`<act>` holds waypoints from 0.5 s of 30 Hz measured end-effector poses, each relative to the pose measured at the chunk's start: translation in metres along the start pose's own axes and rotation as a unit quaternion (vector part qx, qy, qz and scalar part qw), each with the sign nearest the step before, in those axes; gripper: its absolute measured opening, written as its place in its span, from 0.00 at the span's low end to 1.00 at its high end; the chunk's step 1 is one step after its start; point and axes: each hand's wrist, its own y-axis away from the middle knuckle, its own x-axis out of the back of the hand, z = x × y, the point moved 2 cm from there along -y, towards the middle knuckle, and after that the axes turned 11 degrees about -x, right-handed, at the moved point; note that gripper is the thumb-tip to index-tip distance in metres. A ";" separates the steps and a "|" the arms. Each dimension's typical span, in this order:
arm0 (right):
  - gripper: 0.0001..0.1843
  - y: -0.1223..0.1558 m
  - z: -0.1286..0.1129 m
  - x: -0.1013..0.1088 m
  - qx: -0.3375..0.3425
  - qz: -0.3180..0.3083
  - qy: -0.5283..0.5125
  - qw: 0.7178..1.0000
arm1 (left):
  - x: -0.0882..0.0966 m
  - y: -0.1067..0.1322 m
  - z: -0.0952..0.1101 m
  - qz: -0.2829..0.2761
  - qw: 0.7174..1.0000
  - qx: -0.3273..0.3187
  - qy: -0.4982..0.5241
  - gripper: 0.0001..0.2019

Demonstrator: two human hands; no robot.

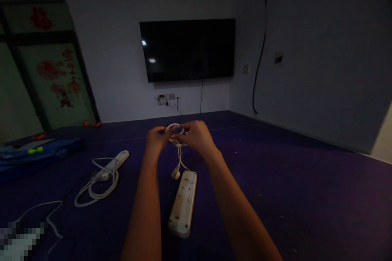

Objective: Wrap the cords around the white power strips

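My left hand point(157, 140) and my right hand point(196, 136) are raised side by side, both closed on a white power cord point(174, 125) bent into a small loop between them. Below the hands the cord hangs down to its round plug point(175, 173). The power strip point(183, 204) on that cord lies lengthwise in front of me, its stained underside with screw holes facing up. What each finger presses on inside the loop is partly hidden.
On the left lies another white power strip point(122, 157) with its cord point(92, 197) loosely coiled. Blue cloth point(58, 147) rests farther left on the purple floor point(275, 179). A television point(190, 51) hangs on the far wall above sockets; a black cable point(259, 61) dangles at right.
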 end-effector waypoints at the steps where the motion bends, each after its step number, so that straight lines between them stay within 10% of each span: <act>1: 0.18 -0.001 0.001 -0.001 -0.006 -0.001 -0.007 1.000 | 0.001 0.000 -0.002 0.008 1.000 0.004 -0.013 0.24; 10: 0.47 -0.006 0.013 -0.008 0.006 0.008 -0.099 0.995 | 0.007 0.001 0.005 0.039 0.997 0.012 -0.063 0.20; 15: 0.44 -0.010 0.026 -0.016 -0.040 -0.086 -0.190 0.977 | 0.007 0.002 0.010 0.011 0.999 -0.014 -0.046 0.20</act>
